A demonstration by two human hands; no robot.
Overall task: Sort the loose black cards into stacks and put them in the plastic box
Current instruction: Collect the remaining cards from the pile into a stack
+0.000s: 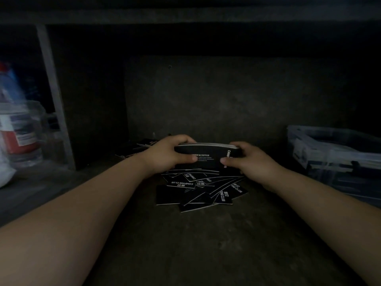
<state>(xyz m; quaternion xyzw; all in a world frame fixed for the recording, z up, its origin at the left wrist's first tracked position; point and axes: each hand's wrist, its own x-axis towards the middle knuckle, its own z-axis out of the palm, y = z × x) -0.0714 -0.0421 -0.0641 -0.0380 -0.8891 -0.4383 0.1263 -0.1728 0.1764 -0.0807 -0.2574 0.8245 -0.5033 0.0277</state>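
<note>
— Black, white-edged, the stack of cards (206,155) stood on its long edge above the heap, its face toward the camera, printed "DRINK&COFFEE." Who held it?

— Both hands did. The left hand (168,154) clasped the stack's left end, fingers curled over the top and thumb pressed to the face; the right hand (246,159) clamped the right end the same way.

— And the rest of the cards?

— The loose cards (198,188) lay scattered and overlapping on the dark shelf surface (195,244) just beneath the hands, several reading "CAMPING CLUB." A few more cards (144,145) showed behind the left wrist.

— Where was the box?

— The clear plastic box (338,155) sat well apart at the right edge, dark things inside it. At the far left stood a blurred bottle with a red and white label (18,129), beyond a pale upright post (54,96).
</note>
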